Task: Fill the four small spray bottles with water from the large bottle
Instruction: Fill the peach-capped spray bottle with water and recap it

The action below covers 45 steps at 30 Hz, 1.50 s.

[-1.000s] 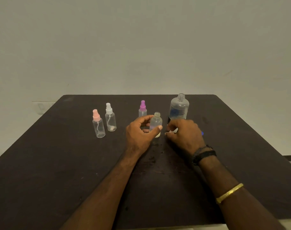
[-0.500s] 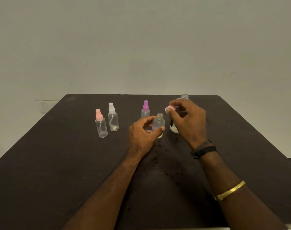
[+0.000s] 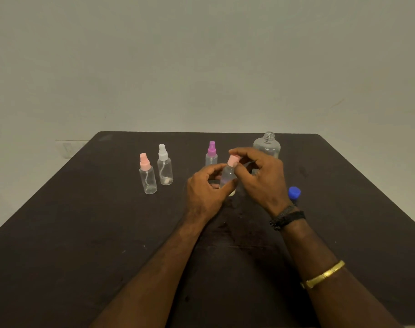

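Far out at ten o'clock from our hands stand two capped small spray bottles, the pink-topped bottle [image 3: 148, 178] and, just beside it on its right, the white-topped bottle [image 3: 165, 169]. Each shows its dip tube, and we cannot tell whether either holds water. The purple-topped bottle [image 3: 211, 153] stands at twelve o'clock from our left hand [image 3: 205, 195], just behind its fingertips. That hand's grip is curled round the body of the fourth small bottle [image 3: 227, 177] and holds it roughly upright, low over the table [image 3: 83, 233]. Our right hand [image 3: 266, 176] pinches the pink spray top [image 3: 233, 160] at this bottle's neck.

We judge the step to be seating and screwing on this top. We should hold the body firm without squeezing it, set the top square to the threads, and turn lightly until it stops.

The large bottle [image 3: 268, 145], uncapped, stands at twelve o'clock from the right hand, partly hidden behind it. A blue cap [image 3: 294, 192] lies at four o'clock from that hand, near the wrist.

The table is dark and matte, with faint marks near our hands. Behind it rises a plain pale wall [image 3: 201, 67].
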{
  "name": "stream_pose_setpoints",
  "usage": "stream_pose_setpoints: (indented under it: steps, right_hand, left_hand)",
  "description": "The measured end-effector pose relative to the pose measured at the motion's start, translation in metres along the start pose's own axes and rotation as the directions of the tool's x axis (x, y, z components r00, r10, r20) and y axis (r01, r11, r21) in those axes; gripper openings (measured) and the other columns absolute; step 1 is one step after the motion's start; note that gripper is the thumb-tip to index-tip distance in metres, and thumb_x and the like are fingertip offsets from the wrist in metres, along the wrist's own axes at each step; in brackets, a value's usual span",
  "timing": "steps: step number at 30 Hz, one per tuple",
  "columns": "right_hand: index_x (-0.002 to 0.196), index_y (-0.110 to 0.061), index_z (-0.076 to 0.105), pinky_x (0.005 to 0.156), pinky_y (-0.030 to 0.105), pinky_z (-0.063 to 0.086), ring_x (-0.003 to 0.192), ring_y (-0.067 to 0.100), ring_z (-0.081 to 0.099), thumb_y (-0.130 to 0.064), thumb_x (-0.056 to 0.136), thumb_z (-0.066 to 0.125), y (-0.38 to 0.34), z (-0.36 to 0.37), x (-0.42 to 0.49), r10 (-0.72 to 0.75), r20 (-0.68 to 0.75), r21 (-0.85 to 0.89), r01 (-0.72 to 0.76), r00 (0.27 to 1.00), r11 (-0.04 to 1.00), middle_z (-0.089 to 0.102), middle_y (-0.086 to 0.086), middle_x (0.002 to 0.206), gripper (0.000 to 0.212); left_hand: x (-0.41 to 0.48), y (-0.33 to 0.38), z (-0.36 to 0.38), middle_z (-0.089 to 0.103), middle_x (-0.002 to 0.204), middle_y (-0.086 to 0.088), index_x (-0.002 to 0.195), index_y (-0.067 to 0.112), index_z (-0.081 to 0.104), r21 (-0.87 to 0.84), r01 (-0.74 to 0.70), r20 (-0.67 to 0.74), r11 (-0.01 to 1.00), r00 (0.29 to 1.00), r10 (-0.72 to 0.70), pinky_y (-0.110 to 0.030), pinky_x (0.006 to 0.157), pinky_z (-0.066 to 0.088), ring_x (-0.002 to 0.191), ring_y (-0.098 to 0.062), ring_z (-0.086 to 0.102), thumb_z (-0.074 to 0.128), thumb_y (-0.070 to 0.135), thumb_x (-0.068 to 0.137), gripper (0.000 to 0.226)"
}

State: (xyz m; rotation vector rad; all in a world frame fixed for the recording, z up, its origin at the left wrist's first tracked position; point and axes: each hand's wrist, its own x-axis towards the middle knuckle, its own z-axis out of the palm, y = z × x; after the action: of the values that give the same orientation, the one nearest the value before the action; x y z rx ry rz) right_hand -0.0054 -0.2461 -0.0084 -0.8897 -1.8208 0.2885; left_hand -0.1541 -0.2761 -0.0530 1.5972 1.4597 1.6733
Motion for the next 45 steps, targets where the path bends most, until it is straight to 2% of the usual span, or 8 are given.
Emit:
stream_pose_setpoints:
  steps: [8, 12, 15, 22, 27, 33, 39, 45]
  right_hand:
    - [0.104, -0.02, 0.069, 0.069, 0.027, 0.055, 0.08, 0.011, 0.061, -0.031, 0.087, 0.079, 0.009, 0.007, -0.002, 0.009, -0.018, 0.029, -0.009, 1.0, 1.0, 0.065, -0.002, 0.092, 0.023]
    - [0.118, -0.028, 0.067, 0.072, 0.031, 0.059, 0.09, 0.008, 0.065, -0.028, 0.087, 0.071, 0.005, 0.006, -0.004, 0.059, -0.031, 0.057, -0.057, 0.998, 0.997, 0.066, -0.012, 0.107, 0.031]
    - [0.12, -0.031, 0.068, 0.078, 0.028, 0.06, 0.098, 0.008, 0.068, -0.029, 0.089, 0.065, 0.002, 0.003, -0.006, 0.084, -0.003, 0.164, -0.082, 0.996, 0.983, 0.07, -0.017, 0.111, 0.031]
    - [0.103, -0.02, 0.066, 0.069, 0.016, 0.054, 0.086, 0.009, 0.064, -0.027, 0.082, 0.086, 0.007, 0.006, -0.007, 0.102, -0.018, 0.123, -0.099, 0.995, 0.987, 0.067, -0.008, 0.095, 0.03]
    - [0.114, -0.021, 0.07, 0.075, 0.015, 0.052, 0.098, 0.005, 0.067, -0.011, 0.091, 0.072, 0.003, 0.007, -0.01, 0.11, 0.009, 0.188, -0.109, 0.994, 0.976, 0.071, -0.013, 0.105, 0.025]
    - [0.099, -0.018, 0.066, 0.066, 0.016, 0.053, 0.08, 0.012, 0.064, -0.027, 0.084, 0.085, 0.006, 0.009, -0.008, 0.131, -0.046, 0.146, -0.124, 0.99, 0.982, 0.068, -0.007, 0.089, 0.026]
    - [0.111, -0.015, 0.071, 0.077, 0.014, 0.054, 0.096, 0.006, 0.07, -0.006, 0.09, 0.071, 0.002, 0.008, -0.011, 0.117, -0.016, 0.208, -0.112, 0.993, 0.972, 0.073, -0.007, 0.104, 0.023]
    - [0.1, -0.017, 0.067, 0.067, 0.012, 0.052, 0.082, 0.008, 0.064, -0.024, 0.085, 0.083, 0.004, 0.008, -0.011, 0.131, -0.064, 0.156, -0.12, 0.989, 0.98, 0.067, -0.011, 0.091, 0.023]
  left_hand:
    - [-0.002, 0.003, 0.0, 0.075, 0.107, 0.002, 0.122, 0.016, 0.072, 0.007, -0.028, -0.004, 1.0, 1.0, 0.028, -0.017, 0.072, 0.06, 0.092, -0.008, 0.072, 0.087, 0.029, 0.08, 0.046]
    - [-0.001, 0.003, 0.0, 0.076, 0.109, 0.001, 0.122, 0.014, 0.072, 0.004, -0.015, 0.005, 1.0, 1.0, 0.015, -0.022, 0.076, 0.062, 0.094, -0.008, 0.072, 0.086, 0.025, 0.081, 0.045]
    - [-0.001, 0.004, 0.0, 0.076, 0.108, 0.004, 0.123, 0.014, 0.072, -0.018, -0.001, 0.007, 1.0, 1.0, 0.001, -0.018, 0.075, 0.06, 0.094, -0.004, 0.072, 0.087, 0.027, 0.08, 0.047]
    - [-0.002, 0.003, 0.0, 0.075, 0.108, 0.005, 0.119, 0.016, 0.073, 0.029, -0.027, 0.012, 0.999, 1.0, 0.026, -0.02, 0.076, 0.061, 0.095, -0.005, 0.07, 0.087, 0.028, 0.08, 0.042]
    - [-0.001, 0.002, -0.001, 0.076, 0.108, 0.004, 0.121, 0.015, 0.072, 0.004, -0.007, 0.011, 1.0, 1.0, 0.007, -0.018, 0.076, 0.06, 0.095, -0.006, 0.072, 0.085, 0.026, 0.083, 0.042]
    - [-0.003, 0.005, -0.001, 0.075, 0.105, 0.005, 0.12, 0.015, 0.073, 0.021, -0.027, 0.008, 0.999, 1.0, 0.027, -0.016, 0.075, 0.059, 0.094, -0.006, 0.071, 0.088, 0.027, 0.079, 0.045]
    - [-0.002, 0.002, -0.001, 0.076, 0.11, -0.001, 0.123, 0.011, 0.072, 0.01, -0.004, 0.02, 1.0, 1.0, 0.004, -0.016, 0.077, 0.059, 0.096, -0.008, 0.072, 0.086, 0.025, 0.082, 0.046]
    - [-0.004, 0.003, 0.0, 0.075, 0.109, 0.002, 0.122, 0.013, 0.072, 0.02, -0.023, 0.02, 1.0, 1.0, 0.023, -0.019, 0.076, 0.061, 0.095, -0.009, 0.071, 0.088, 0.026, 0.079, 0.048]
